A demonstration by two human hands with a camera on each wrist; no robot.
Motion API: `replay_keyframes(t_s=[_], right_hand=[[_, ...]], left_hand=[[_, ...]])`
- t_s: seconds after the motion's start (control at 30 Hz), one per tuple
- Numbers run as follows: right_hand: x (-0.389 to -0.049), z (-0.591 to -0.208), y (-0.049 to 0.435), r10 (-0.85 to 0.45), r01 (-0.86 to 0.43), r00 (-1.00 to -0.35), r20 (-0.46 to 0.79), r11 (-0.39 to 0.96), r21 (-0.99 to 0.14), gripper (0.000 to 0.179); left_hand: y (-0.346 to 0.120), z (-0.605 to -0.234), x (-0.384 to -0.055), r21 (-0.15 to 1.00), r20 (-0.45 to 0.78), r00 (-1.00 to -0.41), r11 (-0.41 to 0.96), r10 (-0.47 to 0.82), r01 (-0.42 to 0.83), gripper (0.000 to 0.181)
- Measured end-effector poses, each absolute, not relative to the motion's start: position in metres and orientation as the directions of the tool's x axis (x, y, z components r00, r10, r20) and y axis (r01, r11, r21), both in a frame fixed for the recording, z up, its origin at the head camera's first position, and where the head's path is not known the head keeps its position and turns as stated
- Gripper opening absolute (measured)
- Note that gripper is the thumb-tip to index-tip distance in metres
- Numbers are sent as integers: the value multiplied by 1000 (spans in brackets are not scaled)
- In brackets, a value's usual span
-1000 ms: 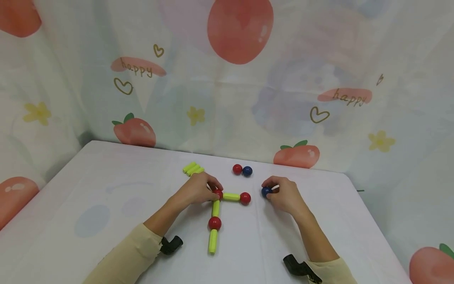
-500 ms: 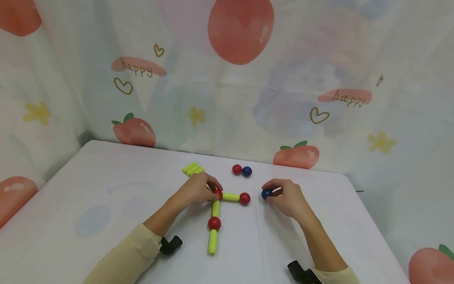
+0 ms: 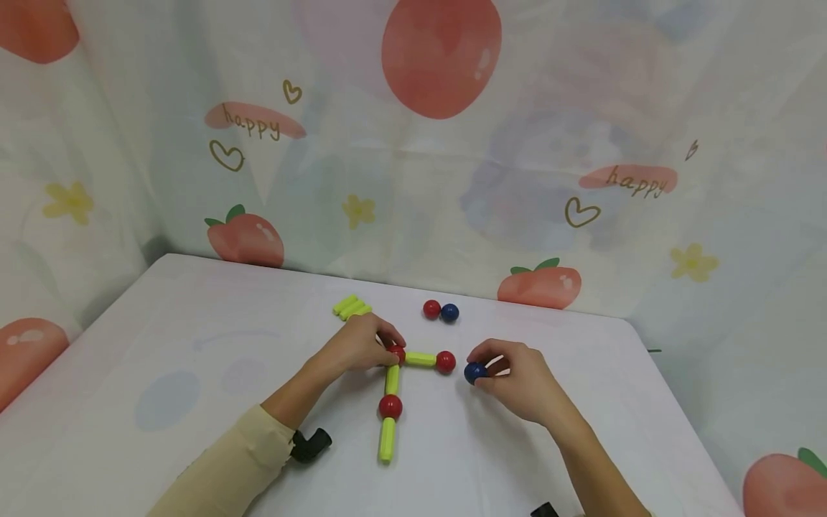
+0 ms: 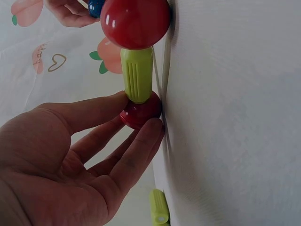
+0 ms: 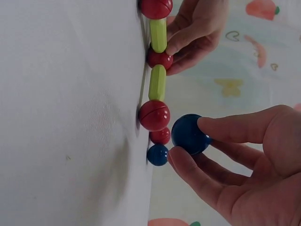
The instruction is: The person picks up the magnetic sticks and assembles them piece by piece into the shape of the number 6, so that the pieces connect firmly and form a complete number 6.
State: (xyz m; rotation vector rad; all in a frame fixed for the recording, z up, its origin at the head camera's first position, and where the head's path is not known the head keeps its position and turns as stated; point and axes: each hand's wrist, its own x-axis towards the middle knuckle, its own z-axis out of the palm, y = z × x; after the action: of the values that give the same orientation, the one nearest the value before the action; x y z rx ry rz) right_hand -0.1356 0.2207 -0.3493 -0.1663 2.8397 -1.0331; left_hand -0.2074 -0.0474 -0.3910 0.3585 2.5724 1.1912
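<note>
My left hand (image 3: 362,343) pinches a red ball (image 4: 141,113) at the corner of an L-shaped chain on the table. From that ball a yellow-green rod (image 3: 421,358) runs right to a second red ball (image 3: 446,361). Another yellow-green rod (image 3: 391,380) comes toward me to a third red ball (image 3: 390,407), with one more rod (image 3: 386,439) beyond it. A dark blue ball (image 5: 188,134) is held between thumb and fingers of my right hand (image 3: 520,377), just right of the chain's right end and raised over the table.
At the back of the white table (image 3: 245,402) lie several loose yellow-green rods (image 3: 352,307). A loose red ball (image 3: 431,309) and a blue ball (image 3: 450,312) sit side by side behind the chain. A patterned cloth (image 3: 413,187) hangs behind the table.
My right hand has moved toward me and slightly left with the blue ball, nearer the chain's right end. The left hand and the chain stay in place.
</note>
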Motion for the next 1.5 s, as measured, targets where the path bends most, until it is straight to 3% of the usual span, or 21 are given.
replay_keyframes(t_s=[0.43, 1.07, 1.5], right_hand=[[-113, -349, 193, -246, -115, -964, -97, 720, -684, 26], [-93, -357, 166, -497, -290, -864, -86, 630, -720, 27], [-76, -361, 148, -662, -329, -735, -147, 537, -776, 25]], left_hand=[[-46, -390, -207, 768, -162, -931, 634, 327, 89, 18], [-47, -390, -208, 765, -159, -930, 637, 331, 96, 16], [-47, -391, -207, 762, -147, -933, 640, 328, 105, 18]])
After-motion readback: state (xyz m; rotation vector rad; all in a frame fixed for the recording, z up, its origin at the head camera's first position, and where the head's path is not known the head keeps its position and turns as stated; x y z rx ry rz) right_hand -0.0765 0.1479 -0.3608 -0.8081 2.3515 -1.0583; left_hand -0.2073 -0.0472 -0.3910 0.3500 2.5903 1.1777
